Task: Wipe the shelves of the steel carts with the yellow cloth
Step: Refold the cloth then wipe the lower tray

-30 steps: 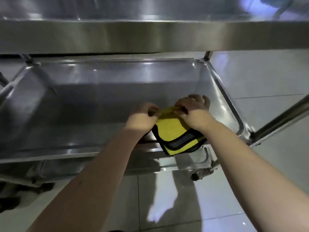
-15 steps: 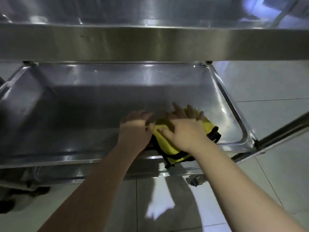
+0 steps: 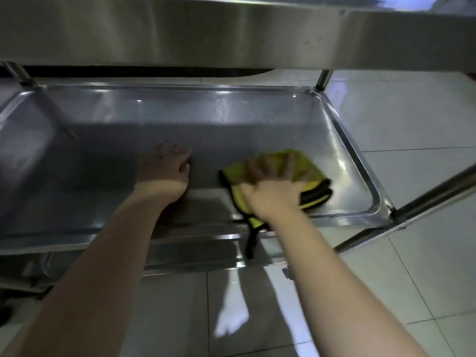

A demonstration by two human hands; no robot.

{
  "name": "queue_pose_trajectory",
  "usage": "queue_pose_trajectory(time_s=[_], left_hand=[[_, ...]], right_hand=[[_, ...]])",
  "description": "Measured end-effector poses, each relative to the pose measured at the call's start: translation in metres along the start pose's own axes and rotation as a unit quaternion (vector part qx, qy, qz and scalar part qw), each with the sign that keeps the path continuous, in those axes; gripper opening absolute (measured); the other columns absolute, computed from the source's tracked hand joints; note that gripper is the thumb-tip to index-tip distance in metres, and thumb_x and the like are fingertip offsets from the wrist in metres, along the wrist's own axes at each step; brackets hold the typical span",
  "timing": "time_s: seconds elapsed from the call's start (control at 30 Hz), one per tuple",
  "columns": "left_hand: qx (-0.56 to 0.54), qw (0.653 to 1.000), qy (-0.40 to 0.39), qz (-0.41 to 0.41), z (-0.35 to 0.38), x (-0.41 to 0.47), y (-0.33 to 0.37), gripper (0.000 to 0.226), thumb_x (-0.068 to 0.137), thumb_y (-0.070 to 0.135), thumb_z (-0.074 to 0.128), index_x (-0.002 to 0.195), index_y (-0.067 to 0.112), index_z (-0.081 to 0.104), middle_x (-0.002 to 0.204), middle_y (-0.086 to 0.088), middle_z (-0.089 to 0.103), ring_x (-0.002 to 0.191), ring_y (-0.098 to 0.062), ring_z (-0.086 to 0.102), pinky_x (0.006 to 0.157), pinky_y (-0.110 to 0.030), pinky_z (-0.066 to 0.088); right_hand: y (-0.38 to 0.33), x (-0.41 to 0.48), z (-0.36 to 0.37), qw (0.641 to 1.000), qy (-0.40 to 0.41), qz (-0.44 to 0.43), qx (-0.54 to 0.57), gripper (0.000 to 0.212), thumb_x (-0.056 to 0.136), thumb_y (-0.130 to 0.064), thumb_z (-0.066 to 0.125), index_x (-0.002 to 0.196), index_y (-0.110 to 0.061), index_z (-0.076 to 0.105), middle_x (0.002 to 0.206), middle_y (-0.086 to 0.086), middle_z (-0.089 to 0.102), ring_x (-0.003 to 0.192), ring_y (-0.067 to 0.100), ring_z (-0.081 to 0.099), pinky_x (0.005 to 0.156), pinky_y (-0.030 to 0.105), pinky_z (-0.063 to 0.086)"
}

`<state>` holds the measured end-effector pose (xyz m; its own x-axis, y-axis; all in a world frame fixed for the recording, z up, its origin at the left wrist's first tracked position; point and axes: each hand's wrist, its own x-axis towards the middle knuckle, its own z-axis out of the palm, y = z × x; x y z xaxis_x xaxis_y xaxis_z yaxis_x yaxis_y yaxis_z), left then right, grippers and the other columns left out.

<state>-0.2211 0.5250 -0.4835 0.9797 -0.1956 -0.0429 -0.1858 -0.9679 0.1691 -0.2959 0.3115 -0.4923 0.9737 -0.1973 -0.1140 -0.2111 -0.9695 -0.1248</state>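
Under the spread fingers [image 3: 261, 167] of the right hand [image 3: 273, 194] lay the yellow cloth [image 3: 309, 166], folded and pressed flat onto the middle shelf [image 3: 195, 117] of the steel cart [image 3: 438, 194], close to the shelf's near right corner. Those fingers were straight and fanned, pushing down rather than gripping, though blur made the fingertips hard to read. A black-edged corner of the cloth hung over the near rim, below the wrist. Well to the left of the cloth, the left hand [image 3: 164, 171] rested palm-down on bare steel, its fingers loosely extended and holding nothing. By my judgement, wiping of this shelf was at an early point: the cloth covered only a small patch, and the wide stretch beyond and left of both hands remained to be done. Whether the top shelf [image 3: 180, 34] was already wiped could not be told, and a lower shelf [image 3: 185, 256] beneath probably awaited its turn.
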Motion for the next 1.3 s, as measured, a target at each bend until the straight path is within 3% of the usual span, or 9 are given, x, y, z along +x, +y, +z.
queue_pose_trajectory(time_s=[0.1, 0.3, 0.57, 0.67, 0.73, 0.87, 0.97, 1.17, 1.3], left_hand=[[-0.003, 0.999, -0.031, 0.024, 0.001, 0.005, -0.002, 0.05, 0.102, 0.028, 0.034, 0.151, 0.035, 0.026, 0.162, 0.005, 0.014, 0.148, -0.025, 0.011, 0.117, -0.05, 0.005], [-0.001, 0.998, -0.02, 0.055, 0.007, 0.005, -0.008, 0.049, 0.103, 0.033, 0.031, 0.152, 0.034, 0.023, 0.162, 0.005, 0.014, 0.148, -0.023, 0.015, 0.117, -0.048, 0.01], [0.004, 0.997, -0.031, 0.074, 0.011, 0.005, -0.005, 0.05, 0.104, 0.038, 0.023, 0.152, 0.038, 0.014, 0.162, 0.009, 0.006, 0.149, -0.019, 0.008, 0.119, -0.046, 0.008], [0.004, 0.997, -0.024, 0.075, 0.011, 0.007, -0.004, 0.049, 0.103, 0.037, 0.024, 0.151, 0.039, 0.017, 0.162, 0.01, 0.008, 0.149, -0.02, 0.011, 0.118, -0.048, 0.012], [-0.002, 0.996, -0.041, 0.076, 0.009, 0.01, -0.005, 0.049, 0.103, 0.036, 0.025, 0.151, 0.04, 0.017, 0.162, 0.01, 0.007, 0.149, -0.021, 0.01, 0.117, -0.049, 0.013], [-0.027, 0.996, -0.047, 0.067, 0.006, 0.01, -0.01, 0.06, 0.097, 0.019, 0.035, 0.151, 0.038, 0.019, 0.162, 0.011, 0.008, 0.149, -0.019, 0.008, 0.119, -0.048, 0.006], [-0.042, 0.996, -0.041, 0.062, 0.006, 0.007, -0.011, 0.061, 0.095, 0.015, 0.036, 0.15, 0.038, 0.023, 0.162, 0.01, 0.012, 0.149, -0.019, 0.009, 0.119, -0.047, 0.005], [-0.028, 0.996, -0.038, 0.073, 0.006, 0.005, -0.006, 0.05, 0.103, 0.028, 0.027, 0.15, 0.041, 0.02, 0.162, 0.01, 0.01, 0.149, -0.021, 0.009, 0.119, -0.048, 0.005], [-0.02, 0.997, -0.046, 0.067, 0.01, 0.006, -0.001, 0.049, 0.103, 0.029, 0.025, 0.15, 0.04, 0.018, 0.162, 0.009, 0.007, 0.149, -0.024, 0.007, 0.119, -0.05, 0.005]], right_hand=[[-0.043, -0.011, 0.007, 0.994, 0.001, -0.111, -0.003, 0.07, 0.083, -0.077, 0.02, 0.148, -0.054, 0.01, 0.162, -0.017, -0.002, 0.145, 0.036, -0.022, 0.098, 0.071, -0.024], [-0.035, -0.008, 0.007, 0.995, 0.01, -0.095, -0.023, 0.075, 0.076, -0.086, 0.015, 0.145, -0.059, 0.003, 0.16, -0.022, -0.007, 0.143, 0.036, -0.027, 0.091, 0.074, -0.027], [0.102, 0.029, -0.024, 0.986, -0.008, 0.166, 0.01, 0.082, 0.072, -0.091, 0.023, 0.146, -0.059, 0.007, 0.16, -0.022, -0.01, 0.145, 0.039, -0.018, 0.1, 0.078, -0.012], [0.099, 0.04, -0.03, 0.971, -0.011, 0.237, 0.04, 0.083, 0.075, -0.089, 0.019, 0.148, -0.054, 0.003, 0.161, -0.018, -0.01, 0.144, 0.046, -0.017, 0.102, 0.079, -0.002], [0.055, 0.048, -0.025, 0.979, -0.009, 0.198, 0.039, 0.081, 0.077, -0.086, 0.021, 0.149, -0.053, 0.003, 0.162, -0.016, -0.009, 0.142, 0.05, -0.018, 0.102, 0.078, -0.005], [-0.058, 0.035, 0.007, 1.0, -0.012, -0.025, -0.006, 0.08, 0.074, -0.085, 0.015, 0.147, -0.054, 0.005, 0.162, -0.017, -0.003, 0.142, 0.047, -0.021, 0.099, 0.074, -0.019], [-0.063, 0.029, 0.01, 0.997, -0.005, -0.075, -0.01, 0.081, 0.07, -0.088, 0.013, 0.145, -0.059, 0.004, 0.16, -0.024, -0.002, 0.145, 0.039, -0.02, 0.101, 0.068, -0.023], [0.096, 0.024, -0.022, 0.99, -0.019, 0.139, 0.021, 0.093, 0.057, -0.098, 0.007, 0.143, -0.063, 0.003, 0.159, -0.028, -0.005, 0.147, 0.038, -0.015, 0.105, 0.075, -0.012], [0.102, 0.009, -0.027, 0.975, -0.019, 0.222, -0.013, 0.09, 0.061, -0.095, 0.001, 0.144, -0.062, -0.001, 0.16, -0.023, -0.006, 0.145, 0.043, -0.014, 0.099, 0.079, -0.008]])
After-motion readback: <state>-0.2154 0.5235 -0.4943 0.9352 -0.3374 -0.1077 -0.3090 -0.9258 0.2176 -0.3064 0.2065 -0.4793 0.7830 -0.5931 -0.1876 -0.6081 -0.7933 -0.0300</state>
